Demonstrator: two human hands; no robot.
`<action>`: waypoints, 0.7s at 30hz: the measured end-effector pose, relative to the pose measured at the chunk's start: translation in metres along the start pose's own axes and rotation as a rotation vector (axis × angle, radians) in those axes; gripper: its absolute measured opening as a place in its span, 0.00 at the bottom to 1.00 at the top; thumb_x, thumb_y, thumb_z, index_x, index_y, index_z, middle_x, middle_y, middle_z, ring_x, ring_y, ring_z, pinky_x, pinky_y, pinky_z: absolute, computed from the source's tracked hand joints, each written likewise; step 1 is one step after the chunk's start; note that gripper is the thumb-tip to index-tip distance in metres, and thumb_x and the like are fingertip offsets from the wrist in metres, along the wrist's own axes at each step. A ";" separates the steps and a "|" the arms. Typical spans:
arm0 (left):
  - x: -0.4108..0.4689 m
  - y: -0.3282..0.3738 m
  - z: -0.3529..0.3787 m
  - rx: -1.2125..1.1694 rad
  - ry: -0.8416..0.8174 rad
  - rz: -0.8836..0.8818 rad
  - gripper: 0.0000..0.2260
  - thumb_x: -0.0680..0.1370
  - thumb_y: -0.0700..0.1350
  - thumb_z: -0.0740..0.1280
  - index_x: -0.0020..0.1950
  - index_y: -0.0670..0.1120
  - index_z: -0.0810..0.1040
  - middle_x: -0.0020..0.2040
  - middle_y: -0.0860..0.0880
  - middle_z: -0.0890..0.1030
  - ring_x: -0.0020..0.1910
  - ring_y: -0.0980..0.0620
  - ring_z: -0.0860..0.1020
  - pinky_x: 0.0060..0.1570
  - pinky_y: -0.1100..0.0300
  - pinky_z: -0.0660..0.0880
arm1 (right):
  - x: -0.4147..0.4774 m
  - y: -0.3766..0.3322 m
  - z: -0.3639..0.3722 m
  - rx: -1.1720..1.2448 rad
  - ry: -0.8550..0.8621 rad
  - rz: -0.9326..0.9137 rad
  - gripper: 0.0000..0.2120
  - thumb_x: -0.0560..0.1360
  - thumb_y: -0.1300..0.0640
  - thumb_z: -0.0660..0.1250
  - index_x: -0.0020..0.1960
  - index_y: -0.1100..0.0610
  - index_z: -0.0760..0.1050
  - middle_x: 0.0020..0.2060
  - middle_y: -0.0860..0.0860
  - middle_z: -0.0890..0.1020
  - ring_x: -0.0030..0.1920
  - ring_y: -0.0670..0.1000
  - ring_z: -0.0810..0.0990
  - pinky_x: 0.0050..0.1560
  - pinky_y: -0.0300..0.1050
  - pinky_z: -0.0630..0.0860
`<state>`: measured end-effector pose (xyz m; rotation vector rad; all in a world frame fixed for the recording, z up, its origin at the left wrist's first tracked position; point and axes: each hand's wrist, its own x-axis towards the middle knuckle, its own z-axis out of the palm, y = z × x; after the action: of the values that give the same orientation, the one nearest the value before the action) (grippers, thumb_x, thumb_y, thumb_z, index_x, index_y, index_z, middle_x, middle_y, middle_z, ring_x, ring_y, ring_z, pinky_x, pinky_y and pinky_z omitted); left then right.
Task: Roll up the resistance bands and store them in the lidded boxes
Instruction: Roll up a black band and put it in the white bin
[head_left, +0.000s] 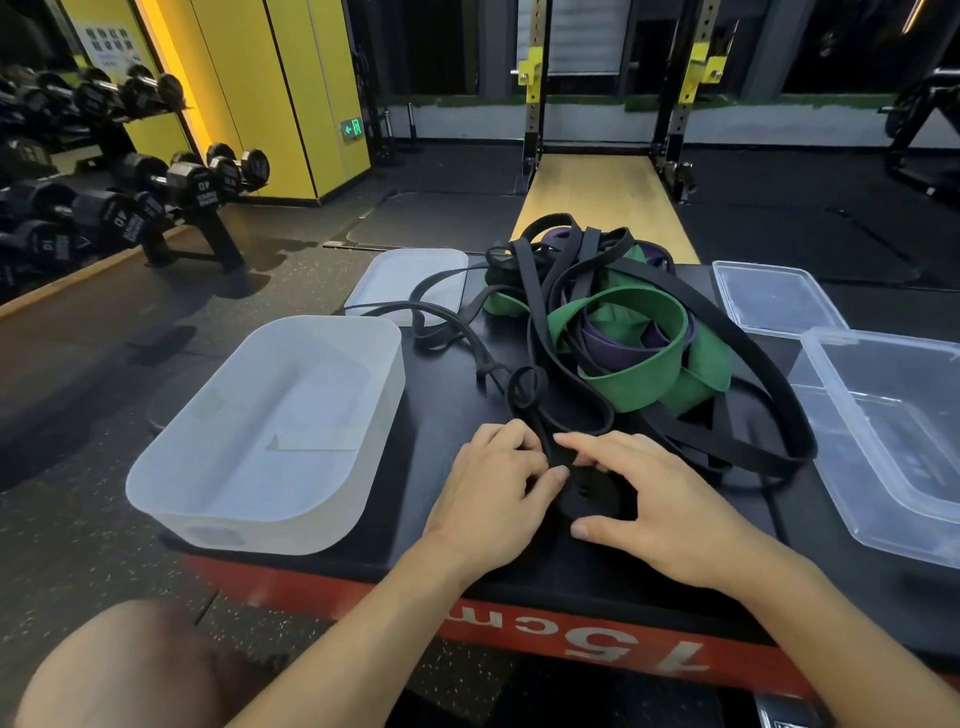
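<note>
- The black band (592, 493) has its rolled part sitting as a dark coil right between my two sets of fingers, flat on the desk (441, 395). Its loose tail runs away from the fingertips towards the pile.
- On the left hand (488, 488) the fingers are curled narrow, with thumb and forefinger pinching the strand where it meets the coil.
- On the right hand (660, 509) the fingers arch over the top of the coil and the thumb sits against its near edge, so the hand cups the roll.
- My read is that this is the winding step and it's early in the job: one band is part-rolled and neither box shows a band inside.
- To do it well, I'd pin the coil flat with the right hand and feed with the left under light tension. Stacking the edges square should stop the roll coning out.
- Watch that small twisted loop (524, 387) just beyond the left fingertips. It seems to belong to this strand, and I'd flatten it before it reaches the roll.
- Past the loop the tail runs into the tangle of bands (639, 332), green, purple and black, and I cannot tell where it ends. A hard pull could drag the heap, so I'd draw slack gently.
- The frosted box (270, 431) lies open just outside the left hand and is the nearest drop. Its frosted lid (405, 283) lies beyond it.
- The clear box (893, 431) sits out past the right hand, with the clear lid (774, 296) further off.
</note>
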<state>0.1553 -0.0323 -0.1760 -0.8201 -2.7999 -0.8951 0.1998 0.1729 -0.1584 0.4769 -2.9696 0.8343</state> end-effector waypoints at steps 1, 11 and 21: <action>0.000 0.000 0.000 -0.004 0.007 -0.002 0.16 0.84 0.57 0.63 0.37 0.54 0.74 0.49 0.60 0.71 0.58 0.59 0.67 0.62 0.54 0.69 | -0.001 0.002 -0.001 0.044 -0.015 0.002 0.40 0.72 0.46 0.79 0.77 0.32 0.63 0.60 0.31 0.74 0.65 0.35 0.68 0.64 0.28 0.62; 0.001 -0.001 0.000 -0.029 0.006 -0.017 0.17 0.81 0.59 0.66 0.34 0.56 0.72 0.49 0.59 0.71 0.57 0.58 0.67 0.60 0.55 0.70 | -0.010 -0.010 0.004 -0.032 -0.003 0.053 0.37 0.70 0.34 0.74 0.75 0.38 0.65 0.65 0.30 0.67 0.68 0.35 0.63 0.72 0.40 0.64; -0.001 0.000 0.000 -0.034 0.022 -0.017 0.16 0.82 0.59 0.64 0.35 0.56 0.73 0.49 0.60 0.71 0.57 0.60 0.67 0.61 0.54 0.70 | -0.006 -0.018 0.015 -0.106 0.222 0.175 0.30 0.65 0.27 0.69 0.59 0.44 0.77 0.48 0.36 0.71 0.52 0.40 0.68 0.58 0.41 0.64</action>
<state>0.1557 -0.0331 -0.1760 -0.7876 -2.7845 -0.9512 0.2123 0.1524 -0.1629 0.1126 -2.8585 0.6845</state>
